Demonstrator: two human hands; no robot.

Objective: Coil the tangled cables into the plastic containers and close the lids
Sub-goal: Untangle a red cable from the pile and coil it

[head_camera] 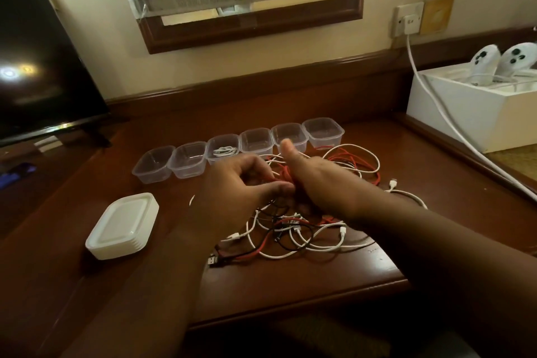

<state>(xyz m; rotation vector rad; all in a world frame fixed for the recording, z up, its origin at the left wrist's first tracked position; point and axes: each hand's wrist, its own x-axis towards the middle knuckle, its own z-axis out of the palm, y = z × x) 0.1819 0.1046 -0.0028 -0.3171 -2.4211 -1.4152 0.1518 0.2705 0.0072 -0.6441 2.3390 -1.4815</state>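
A tangle of white, red and black cables [293, 237] lies on the wooden desk [290, 279]. Above it my left hand [241, 183] pinches a red cable [283, 176], fingers curled. My right hand [313, 180] grips the same red cable, thumb up. Several clear plastic containers [154, 164] stand in a row behind the tangle. One of them [223, 146] holds a coiled white cable; the others look empty. A stack of white lids [123, 225] sits at the left.
A dark TV screen [43, 67] stands at the back left. A white box [476, 107] with white controllers is on the right. A thick white cord [453, 125] runs from a wall socket [408, 19] down past the desk's right side.
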